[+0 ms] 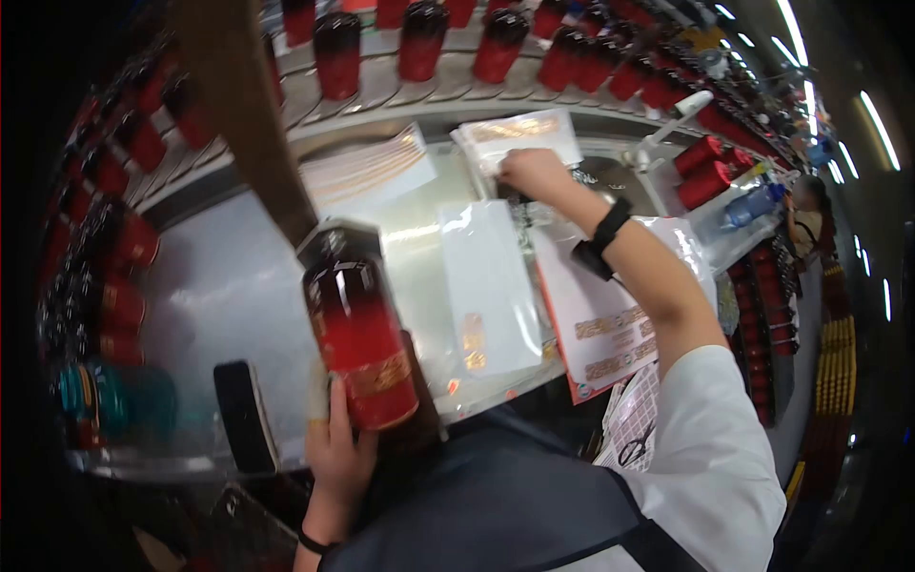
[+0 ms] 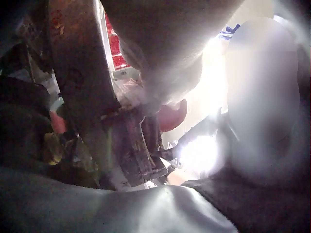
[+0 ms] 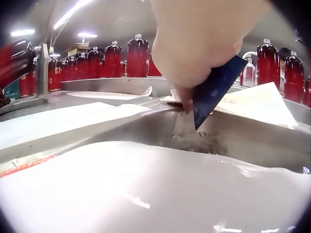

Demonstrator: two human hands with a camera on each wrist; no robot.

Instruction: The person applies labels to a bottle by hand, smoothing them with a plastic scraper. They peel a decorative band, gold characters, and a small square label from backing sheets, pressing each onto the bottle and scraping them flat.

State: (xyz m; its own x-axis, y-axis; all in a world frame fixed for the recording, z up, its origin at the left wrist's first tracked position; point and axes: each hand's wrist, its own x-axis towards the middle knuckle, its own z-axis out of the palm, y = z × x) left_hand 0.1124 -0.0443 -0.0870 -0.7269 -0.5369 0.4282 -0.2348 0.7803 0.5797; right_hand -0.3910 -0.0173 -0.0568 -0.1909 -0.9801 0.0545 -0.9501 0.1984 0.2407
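A dark-to-red bottle (image 1: 367, 343) with a gold label leans at a slant against a brown support. My left hand (image 1: 338, 453) is at its lower left side, fingers mostly straight and touching the glass; one finger has a pale cover. The left wrist view shows that hand (image 2: 170, 53) large and blurred beside a red rounded surface (image 2: 172, 116). My right hand (image 1: 534, 174) is over the edge of a stack of label sheets (image 1: 519, 133). In the right wrist view, the right hand (image 3: 204, 48) pinches a flat dark blue piece (image 3: 214, 92), corner pointing down.
Red bottles (image 1: 419, 43) stand in rows round the curved metal table. A phone (image 1: 243, 415) lies left of the leaning bottle. Label sheets (image 1: 491, 286) lie centre and right; a brown post (image 1: 243, 114) crosses the upper left. A basin (image 1: 620, 181) is at the right.
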